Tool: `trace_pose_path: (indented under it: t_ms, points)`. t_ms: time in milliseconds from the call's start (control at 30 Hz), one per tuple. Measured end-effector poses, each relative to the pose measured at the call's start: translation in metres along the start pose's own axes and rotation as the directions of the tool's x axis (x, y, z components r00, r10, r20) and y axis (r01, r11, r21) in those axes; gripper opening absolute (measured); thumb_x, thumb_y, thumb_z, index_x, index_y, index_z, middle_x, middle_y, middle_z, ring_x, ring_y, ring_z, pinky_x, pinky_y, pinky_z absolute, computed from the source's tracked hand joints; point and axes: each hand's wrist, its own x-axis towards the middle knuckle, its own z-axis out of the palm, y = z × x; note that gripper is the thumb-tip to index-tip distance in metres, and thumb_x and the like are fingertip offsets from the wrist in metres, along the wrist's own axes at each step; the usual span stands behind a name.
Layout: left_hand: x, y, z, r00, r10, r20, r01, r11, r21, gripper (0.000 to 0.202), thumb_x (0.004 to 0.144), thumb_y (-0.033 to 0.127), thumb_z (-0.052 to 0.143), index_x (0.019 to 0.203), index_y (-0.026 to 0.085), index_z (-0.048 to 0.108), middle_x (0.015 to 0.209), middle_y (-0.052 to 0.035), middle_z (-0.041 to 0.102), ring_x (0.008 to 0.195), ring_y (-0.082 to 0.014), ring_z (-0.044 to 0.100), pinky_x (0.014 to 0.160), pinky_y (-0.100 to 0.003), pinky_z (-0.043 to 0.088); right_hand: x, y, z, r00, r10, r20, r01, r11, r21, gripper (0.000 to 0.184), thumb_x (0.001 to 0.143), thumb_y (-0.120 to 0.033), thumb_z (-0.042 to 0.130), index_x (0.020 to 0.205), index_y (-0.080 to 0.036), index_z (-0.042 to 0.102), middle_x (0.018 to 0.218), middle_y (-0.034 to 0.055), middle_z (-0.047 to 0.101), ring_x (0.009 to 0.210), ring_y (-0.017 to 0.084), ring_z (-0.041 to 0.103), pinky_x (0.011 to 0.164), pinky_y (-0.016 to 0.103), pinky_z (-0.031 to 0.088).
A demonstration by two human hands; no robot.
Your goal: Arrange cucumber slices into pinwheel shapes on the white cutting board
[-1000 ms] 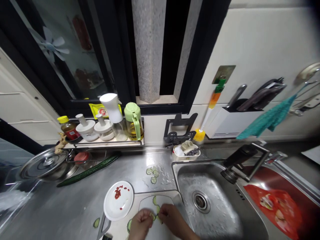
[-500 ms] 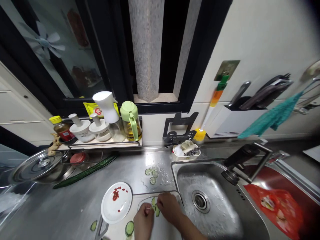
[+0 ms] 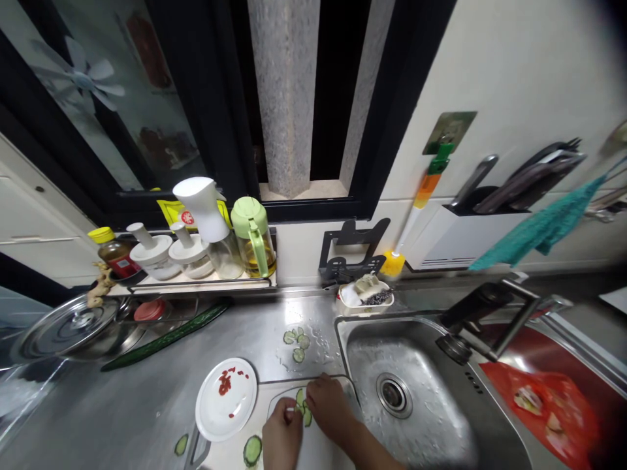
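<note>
Both of my hands work close together at the bottom centre, over a pale plate or board (image 3: 318,450). My left hand (image 3: 283,431) has its fingers pinched at the edge of some cucumber slices (image 3: 300,398). On the other side of these slices, my right hand (image 3: 330,408) is closed, its fingertips curled down and partly hidden. A cucumber slice (image 3: 253,450) lies on the white cutting board (image 3: 230,457) left of my left hand. The white plate (image 3: 203,408) there holds small red pieces (image 3: 225,382).
More cucumber slices (image 3: 298,355) lie on the wet steel counter, and one slice (image 3: 181,445) sits at lower left. A whole cucumber (image 3: 166,339) lies below the condiment rack (image 3: 245,283). The sink (image 3: 426,405) and faucet (image 3: 509,313) are at right, beside a red plastic bag (image 3: 548,405).
The view has shifted very slightly. My hands stay at the cucumber slices with only small finger movement.
</note>
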Motion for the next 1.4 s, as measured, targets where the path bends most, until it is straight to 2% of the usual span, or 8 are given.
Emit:
trace_pose_path:
  t_ms: [400, 567, 633, 767, 1067, 1167, 1267, 1400]
  points:
    - [0.0, 0.002, 0.0, 0.998, 0.021, 0.059, -0.026, 0.996, 0.086, 0.02, 0.086, 0.02, 0.044, 0.094, 0.023, 0.062, 0.072, 0.0007, 0.069, 0.07, -0.0149, 0.065, 0.066, -0.022, 0.037, 0.003, 0.006, 0.025, 0.993, -0.086, -0.084, 0.075, 0.988, -0.132, 0.018, 0.089, -0.015, 0.05, 0.09, -0.015, 0.068, 0.097, 0.01, 0.072, 0.105, 0.029, 0.062, 0.083, 0.04, 0.047]
    - [-0.001, 0.0, 0.0, 0.997, 0.078, 0.001, -0.077, 0.989, 0.129, 0.026, 0.083, 0.022, 0.047, 0.106, 0.019, 0.059, 0.095, -0.0059, 0.068, 0.089, -0.0181, 0.064, 0.076, -0.025, 0.04, 0.002, 0.009, 0.032, 0.984, -0.098, -0.151, 0.074, 0.985, -0.156, 0.013, 0.087, -0.016, 0.054, 0.089, -0.017, 0.067, 0.097, 0.0077, 0.071, 0.099, 0.028, 0.063, 0.079, 0.041, 0.049]
    - [-0.001, -0.001, -0.001, 0.994, 0.111, 0.009, -0.111, 0.983, 0.148, 0.024, 0.082, 0.021, 0.046, 0.102, 0.02, 0.061, 0.098, -0.0069, 0.066, 0.091, -0.0181, 0.063, 0.078, -0.026, 0.04, 0.001, 0.01, 0.036, 0.98, -0.103, -0.169, 0.075, 0.984, -0.162, 0.013, 0.087, -0.016, 0.055, 0.087, -0.018, 0.067, 0.095, 0.0066, 0.072, 0.097, 0.027, 0.064, 0.078, 0.039, 0.049]
    - [-0.001, -0.002, -0.001, 0.986, 0.165, 0.033, -0.168, 0.964, 0.206, 0.023, 0.085, 0.023, 0.041, 0.082, 0.021, 0.064, 0.086, -0.0061, 0.066, 0.081, -0.0176, 0.063, 0.074, -0.026, 0.039, 0.0, 0.011, 0.043, 0.977, -0.107, -0.187, 0.075, 0.983, -0.166, 0.013, 0.086, -0.013, 0.055, 0.083, -0.017, 0.067, 0.092, 0.0066, 0.072, 0.097, 0.027, 0.065, 0.078, 0.04, 0.049]
    - [0.0, -0.008, 0.0, 0.964, 0.266, -0.02, -0.258, 0.947, 0.194, 0.029, 0.086, 0.023, 0.04, 0.075, 0.021, 0.067, 0.078, -0.0057, 0.068, 0.076, -0.0165, 0.064, 0.073, -0.026, 0.042, -0.005, 0.011, 0.042, 0.973, -0.099, -0.209, 0.074, 0.989, -0.128, 0.014, 0.085, -0.011, 0.055, 0.083, -0.017, 0.067, 0.092, 0.0066, 0.071, 0.099, 0.028, 0.063, 0.08, 0.04, 0.048]
    - [0.0, -0.022, -0.011, 0.955, 0.292, -0.056, -0.287, 0.954, 0.088, 0.029, 0.085, 0.029, 0.042, 0.083, 0.021, 0.07, 0.083, -0.0069, 0.07, 0.079, -0.0176, 0.066, 0.076, -0.027, 0.046, -0.014, 0.014, 0.038, 0.975, -0.072, -0.211, 0.057, 0.995, -0.076, 0.014, 0.085, -0.012, 0.054, 0.087, -0.018, 0.067, 0.093, 0.0065, 0.071, 0.098, 0.028, 0.062, 0.078, 0.04, 0.048]
    - [0.0, -0.049, -0.027, 0.95, 0.278, -0.14, -0.282, 0.959, -0.011, 0.033, 0.082, 0.037, 0.044, 0.09, 0.019, 0.071, 0.093, -0.0092, 0.073, 0.088, -0.0194, 0.067, 0.083, -0.028, 0.049, -0.027, 0.017, 0.038, 0.973, -0.01, -0.229, 0.023, 0.998, 0.054, 0.018, 0.087, -0.013, 0.05, 0.088, -0.018, 0.067, 0.094, 0.0078, 0.069, 0.096, 0.027, 0.06, 0.078, 0.039, 0.047]
    - [0.0, -0.092, -0.046, 0.95, 0.162, -0.266, -0.161, 0.987, 0.026, 0.036, 0.076, 0.043, 0.048, 0.091, 0.021, 0.072, 0.092, -0.008, 0.075, 0.087, -0.0224, 0.069, 0.08, -0.031, 0.052, -0.047, 0.021, 0.054, 0.962, -0.001, -0.274, 0.044, 0.988, 0.15, 0.023, 0.089, -0.011, 0.044, 0.084, -0.018, 0.066, 0.089, 0.0087, 0.067, 0.093, 0.024, 0.058, 0.083, 0.037, 0.045]
